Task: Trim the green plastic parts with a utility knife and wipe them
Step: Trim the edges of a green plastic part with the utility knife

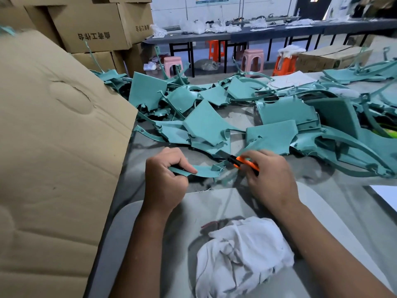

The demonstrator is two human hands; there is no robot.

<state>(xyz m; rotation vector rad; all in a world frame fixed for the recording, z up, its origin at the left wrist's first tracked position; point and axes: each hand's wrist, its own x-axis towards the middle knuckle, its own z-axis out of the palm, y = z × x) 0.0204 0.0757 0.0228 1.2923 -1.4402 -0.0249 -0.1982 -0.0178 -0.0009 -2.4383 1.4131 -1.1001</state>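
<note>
My left hand (166,180) grips one end of a narrow curved green plastic part (205,170) just above the grey table. My right hand (271,179) holds an orange utility knife (243,163), its black tip against the part's right end. A crumpled white rag (242,252) lies on a pale mat close to me, below both hands. A big heap of green plastic parts (277,117) covers the table beyond my hands.
A large cardboard sheet (53,158) leans along the table's left edge. Stacked cardboard boxes (92,29) stand behind it. The grey table (137,168) shows bare patches near my hands. Pink and orange stools (252,60) and a long bench stand farther back.
</note>
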